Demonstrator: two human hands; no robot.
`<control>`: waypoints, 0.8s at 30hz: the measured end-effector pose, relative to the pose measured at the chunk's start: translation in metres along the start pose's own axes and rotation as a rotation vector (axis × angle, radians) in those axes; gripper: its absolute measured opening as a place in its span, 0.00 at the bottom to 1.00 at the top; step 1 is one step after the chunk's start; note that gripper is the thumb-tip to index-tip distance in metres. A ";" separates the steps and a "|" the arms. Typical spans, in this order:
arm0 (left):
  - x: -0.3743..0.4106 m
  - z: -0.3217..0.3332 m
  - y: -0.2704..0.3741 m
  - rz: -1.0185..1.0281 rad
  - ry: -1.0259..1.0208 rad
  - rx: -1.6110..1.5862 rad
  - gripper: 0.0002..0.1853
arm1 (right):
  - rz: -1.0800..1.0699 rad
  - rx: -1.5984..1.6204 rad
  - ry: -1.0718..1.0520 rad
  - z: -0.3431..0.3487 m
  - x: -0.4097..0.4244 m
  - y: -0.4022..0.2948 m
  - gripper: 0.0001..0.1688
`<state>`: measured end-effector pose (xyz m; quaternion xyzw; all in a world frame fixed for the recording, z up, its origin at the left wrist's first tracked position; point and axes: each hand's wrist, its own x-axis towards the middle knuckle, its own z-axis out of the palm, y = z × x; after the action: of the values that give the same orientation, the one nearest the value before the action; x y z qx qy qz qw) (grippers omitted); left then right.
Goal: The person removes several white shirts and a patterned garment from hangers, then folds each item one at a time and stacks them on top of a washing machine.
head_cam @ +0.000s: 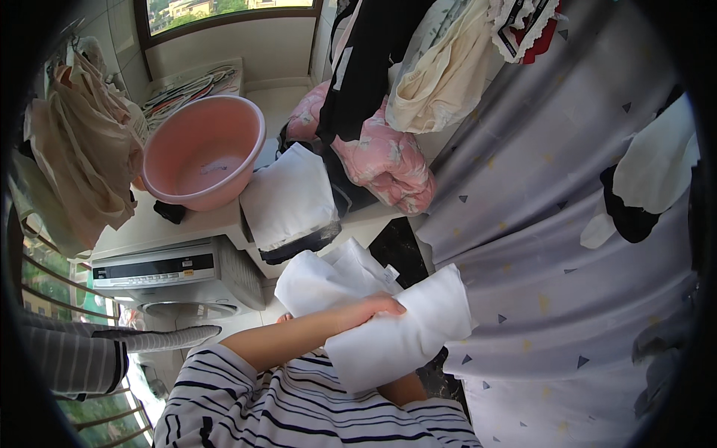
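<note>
A white cloth garment (pixel 409 330) lies partly folded across my forearms in front of my striped shirt. My left hand (pixel 378 309) grips its near fold, with the thumb on top and the other fingers hidden by the cloth. A looser part of white cloth with a small label (pixel 330 277) hangs beyond that hand. My right hand is hidden beneath the fabric; only part of that forearm (pixel 406 388) shows at the lower edge. Past the cloth, a folded white garment (pixel 291 193) rests on top of dark folded clothes (pixel 302 245) at the counter's edge.
A pink plastic basin (pixel 204 151) stands on the counter (pixel 129 235), above a washing machine (pixel 179 274). A pink quilted bundle (pixel 386 157) lies behind the folded clothes. Clothes hang at the left and overhead, including black trousers (pixel 369 61). A grey curtain (pixel 532 224) spans the right side.
</note>
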<state>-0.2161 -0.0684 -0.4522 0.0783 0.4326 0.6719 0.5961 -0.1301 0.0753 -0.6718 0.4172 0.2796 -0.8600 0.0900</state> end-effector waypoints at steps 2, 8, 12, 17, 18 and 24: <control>-0.003 -0.011 0.000 0.026 0.173 -0.023 0.25 | -0.025 0.010 0.001 0.011 0.008 -0.004 0.40; -0.015 -0.075 0.014 0.242 0.148 -0.023 0.24 | -0.129 0.065 -0.033 0.061 0.033 -0.028 0.41; -0.013 -0.111 0.009 0.214 0.189 -0.143 0.27 | -0.192 0.071 -0.056 0.082 0.034 -0.047 0.41; -0.002 -0.108 0.012 0.182 -0.023 -0.552 0.29 | -0.185 0.053 -0.022 0.064 0.028 -0.039 0.42; 0.001 -0.101 0.016 0.176 -0.099 -0.560 0.29 | -0.175 0.044 -0.011 0.058 0.026 -0.034 0.42; 0.042 -0.032 0.029 0.040 -0.245 -0.457 0.28 | -0.141 0.032 0.044 0.017 0.010 -0.015 0.42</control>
<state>-0.2688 -0.0450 -0.4695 0.0309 0.1924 0.7493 0.6329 -0.1532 0.0788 -0.6649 0.4169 0.2966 -0.8591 0.0165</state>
